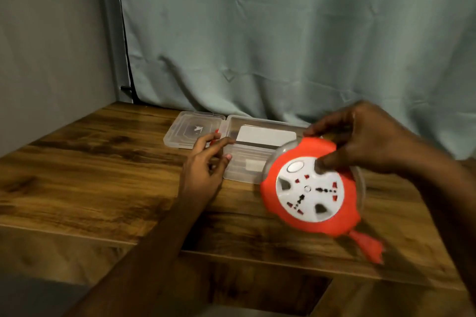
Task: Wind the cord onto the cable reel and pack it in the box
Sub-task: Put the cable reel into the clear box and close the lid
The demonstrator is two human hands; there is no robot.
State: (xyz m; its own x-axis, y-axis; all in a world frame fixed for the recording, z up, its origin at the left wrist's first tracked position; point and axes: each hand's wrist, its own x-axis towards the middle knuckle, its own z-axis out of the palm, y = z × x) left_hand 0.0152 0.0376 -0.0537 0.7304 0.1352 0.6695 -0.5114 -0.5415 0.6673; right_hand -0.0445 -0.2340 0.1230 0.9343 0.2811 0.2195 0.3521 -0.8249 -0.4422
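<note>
My right hand [371,139] grips the round orange cable reel [309,188] by its upper edge, thumb on the white socket face, holding it tilted above the table just right of the box. An orange plug [368,247] hangs from the reel's lower right, blurred. The clear plastic box [247,159] lies open on the table with its lid [190,131] flat to the left; white cards show inside it. My left hand [208,162] rests at the box's left wall, fingers loosely bent and touching it.
The wooden table [103,175] ends at a front edge with a cut-out gap [257,291] below. A grey-green curtain [283,33] hangs close behind the box, and a grey wall [51,46] stands at the left.
</note>
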